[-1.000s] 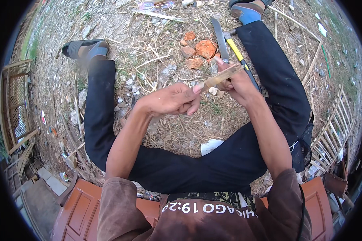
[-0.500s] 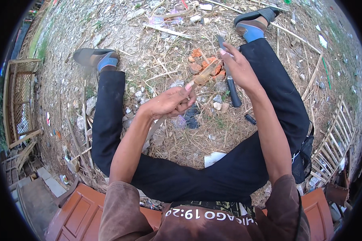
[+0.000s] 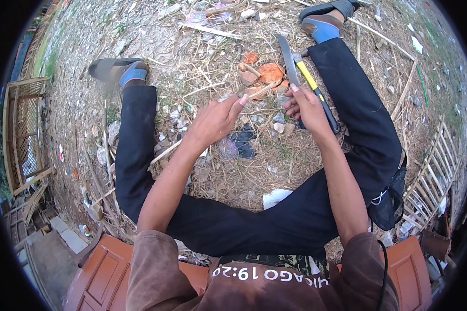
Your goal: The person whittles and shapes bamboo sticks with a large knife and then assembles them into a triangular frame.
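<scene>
1. A person sits on bare ground (image 3: 155,41) strewn with dry straw and rubble, legs in dark trousers spread out ahead, feet in blue socks and sandals.
2. The left hand (image 3: 215,120) is loosely curled, forefinger and thumb pinched on the near end of a thin wooden stick (image 3: 262,90). The hand holds the stick narrowly, not in a full fist.
3. The stick sits between the two hands, above the ground between the legs. Its long axis runs from the left fingertips up and to the right, its far end pointing toward the broken bricks (image 3: 267,72).
4. The right hand (image 3: 308,106) is closed around the grip of a long knife (image 3: 287,59), fingers wrapped over it. The grey blade points away from the person, toward the far ground, tilted slightly left, its long axis close to the line of the right leg.
5. Just beside the knife, on the right, lies a hammer with a yellow and black handle (image 3: 316,90); its head is at the far end near the blade, the handle running back alongside the right hand toward the right thigh. Whether the hand touches it cannot be told.
6. Orange brick pieces lie on the ground just beyond both hands.
7. A dark scrap (image 3: 244,142) lies on the ground below the hands, and a white scrap (image 3: 275,197) lies nearer the lap.
8. No container shows near the hands. A wooden lattice frame (image 3: 23,129) stands at the left edge of the ground and a slatted one (image 3: 430,176) at the right.
</scene>
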The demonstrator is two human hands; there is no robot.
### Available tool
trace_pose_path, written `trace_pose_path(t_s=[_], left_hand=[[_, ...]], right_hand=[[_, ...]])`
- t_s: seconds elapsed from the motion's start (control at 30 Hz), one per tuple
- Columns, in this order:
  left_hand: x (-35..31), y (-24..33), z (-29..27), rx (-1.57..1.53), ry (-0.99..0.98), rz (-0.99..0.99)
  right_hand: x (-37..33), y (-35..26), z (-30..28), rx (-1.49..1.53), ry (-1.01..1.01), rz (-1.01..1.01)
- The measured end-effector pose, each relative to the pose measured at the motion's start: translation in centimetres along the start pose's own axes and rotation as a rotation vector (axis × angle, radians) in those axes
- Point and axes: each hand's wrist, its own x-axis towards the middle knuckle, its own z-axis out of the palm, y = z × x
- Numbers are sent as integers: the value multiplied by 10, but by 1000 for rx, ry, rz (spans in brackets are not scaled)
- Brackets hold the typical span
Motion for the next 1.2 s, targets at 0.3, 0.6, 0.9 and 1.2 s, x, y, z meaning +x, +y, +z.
trace_pose_path(t_s=[0.3, 0.6, 0.9, 1.2], left_hand=[[15, -50, 48, 76, 131, 154], [4, -60, 55, -154, 132, 42], [-16, -80, 41, -144, 301, 36], [-23, -9, -37, -412, 728, 309]], right_hand=[[-11, 29, -2, -1040, 366, -234], [6, 29, -39, -1211, 541, -378], [18, 17, -41, -1301, 435, -288], [-33, -50, -44, -653, 407, -215]])
